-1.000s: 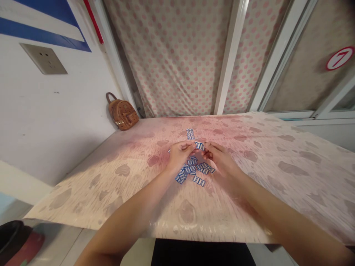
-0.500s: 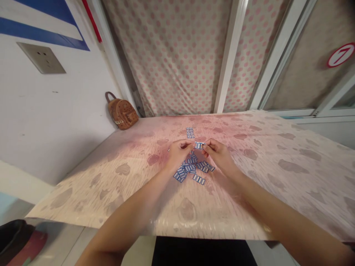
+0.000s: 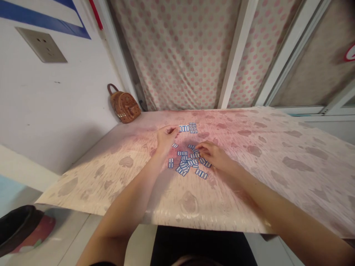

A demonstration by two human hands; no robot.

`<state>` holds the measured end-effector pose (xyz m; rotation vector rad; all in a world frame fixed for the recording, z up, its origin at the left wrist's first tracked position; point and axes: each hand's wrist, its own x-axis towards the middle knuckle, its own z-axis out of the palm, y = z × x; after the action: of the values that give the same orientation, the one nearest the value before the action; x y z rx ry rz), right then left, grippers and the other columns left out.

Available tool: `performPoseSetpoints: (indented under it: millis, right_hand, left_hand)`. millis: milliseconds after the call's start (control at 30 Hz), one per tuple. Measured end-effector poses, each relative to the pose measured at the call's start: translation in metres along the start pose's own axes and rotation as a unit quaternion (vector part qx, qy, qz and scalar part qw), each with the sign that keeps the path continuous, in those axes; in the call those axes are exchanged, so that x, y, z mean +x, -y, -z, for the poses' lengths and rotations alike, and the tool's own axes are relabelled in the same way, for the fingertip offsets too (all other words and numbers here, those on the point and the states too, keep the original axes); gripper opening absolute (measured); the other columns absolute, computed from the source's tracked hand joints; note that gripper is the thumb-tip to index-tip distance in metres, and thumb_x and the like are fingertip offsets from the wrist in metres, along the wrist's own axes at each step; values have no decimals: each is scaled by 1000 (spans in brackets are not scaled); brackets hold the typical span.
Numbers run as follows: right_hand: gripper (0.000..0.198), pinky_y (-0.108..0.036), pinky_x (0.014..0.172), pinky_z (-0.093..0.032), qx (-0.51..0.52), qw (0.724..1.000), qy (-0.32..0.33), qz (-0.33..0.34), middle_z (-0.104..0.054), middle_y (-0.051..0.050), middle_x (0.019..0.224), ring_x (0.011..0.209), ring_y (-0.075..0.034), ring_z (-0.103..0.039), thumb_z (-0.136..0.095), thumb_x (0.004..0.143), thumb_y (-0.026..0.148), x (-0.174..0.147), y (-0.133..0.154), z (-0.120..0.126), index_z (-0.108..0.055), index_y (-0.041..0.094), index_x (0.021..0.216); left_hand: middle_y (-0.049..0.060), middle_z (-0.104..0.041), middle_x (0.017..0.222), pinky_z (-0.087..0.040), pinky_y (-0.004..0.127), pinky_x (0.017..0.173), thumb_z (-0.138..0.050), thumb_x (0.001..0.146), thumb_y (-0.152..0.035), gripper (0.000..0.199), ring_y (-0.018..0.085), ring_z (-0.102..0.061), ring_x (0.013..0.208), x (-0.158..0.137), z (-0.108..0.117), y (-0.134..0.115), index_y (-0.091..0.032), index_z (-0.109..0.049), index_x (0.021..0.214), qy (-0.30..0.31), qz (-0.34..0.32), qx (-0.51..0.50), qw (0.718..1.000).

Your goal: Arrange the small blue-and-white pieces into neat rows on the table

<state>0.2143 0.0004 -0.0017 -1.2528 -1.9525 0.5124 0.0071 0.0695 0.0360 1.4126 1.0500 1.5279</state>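
Observation:
My left hand [image 3: 166, 139] pinches the left end of a small white strip with blue-outlined blocks [image 3: 184, 128], between thumb and fingers. The strip is beside a neat block of similar pieces [image 3: 193, 128] laid in rows on the table. My right hand [image 3: 212, 153] is over the right side of a loose pile of blue-and-white pieces [image 3: 188, 162]. Its fingers are loosely bent and apart, with nothing visible in them; whether the tips touch a piece is unclear. Separate pieces lie left of the pile [image 3: 171, 163] and in front of it [image 3: 201, 173].
A patterned cloth covers the table [image 3: 249, 184]. At its back left corner a small brown backpack [image 3: 126, 105] leans by the wall. A dotted curtain [image 3: 180, 55] hangs behind the far edge. A dark and red bin-like object [image 3: 30, 229] stands on the floor at left.
My left hand has carried the strip forward and left, beside the laid-out rows. The right hand has let go of the strip and come back over the pile. The view has shifted slightly.

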Motion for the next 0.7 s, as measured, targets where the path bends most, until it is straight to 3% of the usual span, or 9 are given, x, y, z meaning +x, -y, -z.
performPoseSetpoints:
  millis: [133, 300, 400, 567, 700]
  right_hand:
    - [26, -29, 78, -47, -20, 999, 40, -8, -71, -3, 87, 83, -16, -65, -42, 79, 7, 0, 5, 1, -65, 20, 81]
    - [16, -28, 76, -46, -52, 998, -23, -25, -68, -2, 85, 81, -16, -63, -46, 82, 12, 3, -7, 0, -59, 21, 82]
    - [3, -28, 76, -46, -106, 992, -16, -60, -67, -4, 86, 84, -18, -62, -56, 83, 21, 8, -9, -7, -58, 20, 85]
    - [22, -30, 76, -44, -244, 963, 27, -110, -66, -12, 99, 89, -22, -62, -68, 78, 23, 23, 6, -19, -58, 15, 97]
    - [27, -28, 70, -42, -253, 951, 74, -164, -68, -11, 94, 84, -20, -64, -65, 80, 18, 30, 17, -21, -57, 13, 105]
  left_hand:
    - [1, -68, 65, -47, 21, 57, -69, 72, -26, 11, 10, -59, 58, 1, -1, 0, -15, -72, 72, 14, 3, 0, 1000]
    - [1, -68, 66, -45, 21, 55, -68, 73, -25, 11, 11, -58, 58, 1, -4, 5, -15, -72, 72, 16, -8, 13, 1000]
    - [1, -70, 68, -44, 22, 56, -67, 74, -25, 11, 12, -59, 59, 2, -5, 10, -15, -73, 72, 22, -24, 31, 999]
    - [2, -71, 69, -45, 22, 59, -64, 77, -23, 13, 13, -61, 62, 0, -8, 11, -15, -74, 75, 33, -39, 50, 997]
    - [2, -70, 69, -44, 22, 60, -63, 78, -21, 12, 13, -62, 63, -1, -8, 9, -15, -73, 74, 33, -43, 59, 997]
